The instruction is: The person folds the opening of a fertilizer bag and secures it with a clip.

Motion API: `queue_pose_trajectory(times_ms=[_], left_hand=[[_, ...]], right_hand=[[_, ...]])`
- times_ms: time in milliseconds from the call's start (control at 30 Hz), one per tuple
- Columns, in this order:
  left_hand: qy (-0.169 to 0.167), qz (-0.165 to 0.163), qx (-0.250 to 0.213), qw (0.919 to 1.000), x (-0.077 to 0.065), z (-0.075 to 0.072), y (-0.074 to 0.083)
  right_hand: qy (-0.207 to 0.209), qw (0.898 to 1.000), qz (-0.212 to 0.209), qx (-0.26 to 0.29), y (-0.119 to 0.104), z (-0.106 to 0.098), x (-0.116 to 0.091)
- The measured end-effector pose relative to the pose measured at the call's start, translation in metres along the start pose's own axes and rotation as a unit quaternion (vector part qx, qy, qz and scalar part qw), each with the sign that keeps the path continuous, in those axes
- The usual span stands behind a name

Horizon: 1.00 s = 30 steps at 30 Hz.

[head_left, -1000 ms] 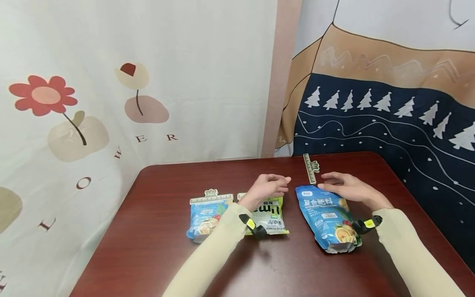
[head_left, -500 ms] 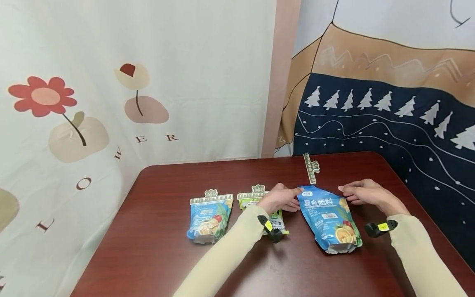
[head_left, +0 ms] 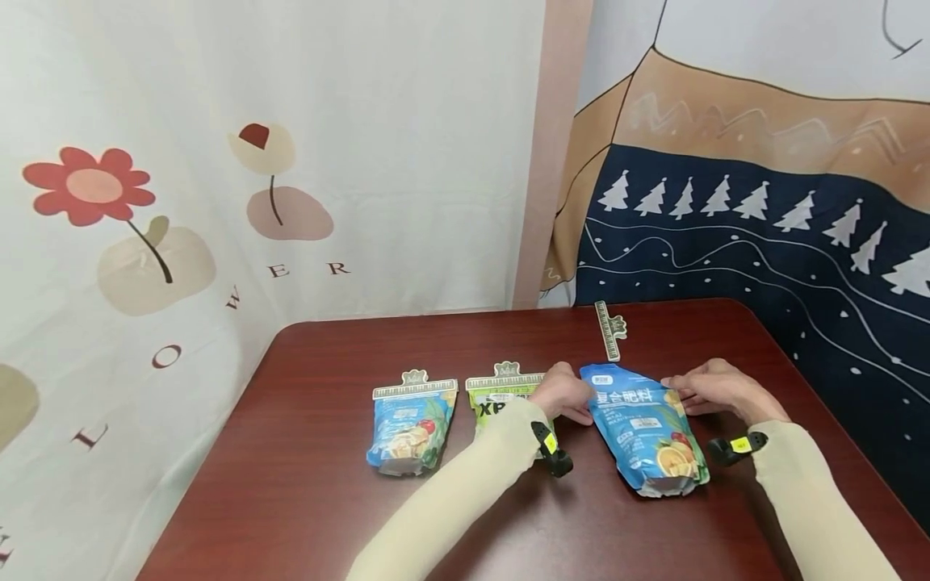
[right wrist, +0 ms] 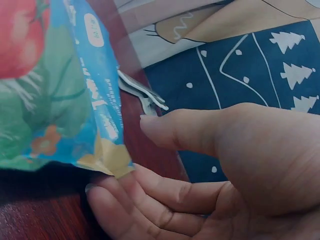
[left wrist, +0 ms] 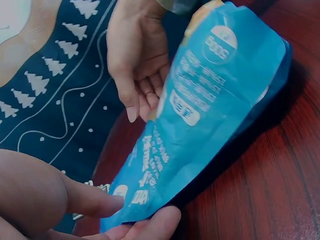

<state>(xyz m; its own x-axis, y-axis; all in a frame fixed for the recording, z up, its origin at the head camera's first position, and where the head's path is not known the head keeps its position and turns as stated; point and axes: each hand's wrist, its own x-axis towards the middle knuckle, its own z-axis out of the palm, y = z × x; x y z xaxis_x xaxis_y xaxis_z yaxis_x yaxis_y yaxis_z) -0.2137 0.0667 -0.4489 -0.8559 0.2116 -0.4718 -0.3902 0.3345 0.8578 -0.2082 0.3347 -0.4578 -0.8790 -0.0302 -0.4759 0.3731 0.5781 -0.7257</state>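
Observation:
A large blue pouch [head_left: 643, 432] printed with fruit lies on the right half of the table, its top edge facing away and no clip on it. At its upper left corner, my left hand [head_left: 565, 393] pinches the edge; the left wrist view shows a fingertip [left wrist: 117, 202] on the pouch's face and others behind it. My right hand [head_left: 719, 389] is at the pouch's right edge. In the right wrist view its thumb [right wrist: 165, 131] stands off the pouch, while the other fingers reach by the lower corner. A loose crown-topped clip [head_left: 610, 332] lies beyond the pouch.
A smaller blue pouch [head_left: 408, 428] and a green pouch [head_left: 485, 397], each with a clip along its top, lie to the left. My left forearm partly covers the green one. Printed curtains [head_left: 407, 161] hang behind the dark red table [head_left: 291, 484].
My left hand has moved right from over the green pouch to the big blue pouch's upper left corner. My right hand has shifted from the pouch's top to its right edge.

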Motion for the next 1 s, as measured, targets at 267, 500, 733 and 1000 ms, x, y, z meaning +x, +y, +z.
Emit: queue_pose_trajectory(times_ms=[267,500,733,1000], left_hand=[[0.047,0.008,0.050,0.9976,-0.001,0.008,0.003],[0.084,0.003,0.060,0.9946,0.003,0.011,0.002],[0.108,0.003,0.072,0.9916,0.005,0.014,0.002],[0.120,0.034,0.019,0.9920,0.005,0.012,0.001]], right_hand=[[0.008,1.000,-0.001,-0.004,0.002,0.000,0.001],[-0.004,1.000,-0.021,-0.011,0.005,-0.001,0.001],[0.021,0.999,-0.040,-0.005,0.015,0.002,-0.003],[0.055,0.993,-0.079,0.068,0.016,0.008,-0.006]])
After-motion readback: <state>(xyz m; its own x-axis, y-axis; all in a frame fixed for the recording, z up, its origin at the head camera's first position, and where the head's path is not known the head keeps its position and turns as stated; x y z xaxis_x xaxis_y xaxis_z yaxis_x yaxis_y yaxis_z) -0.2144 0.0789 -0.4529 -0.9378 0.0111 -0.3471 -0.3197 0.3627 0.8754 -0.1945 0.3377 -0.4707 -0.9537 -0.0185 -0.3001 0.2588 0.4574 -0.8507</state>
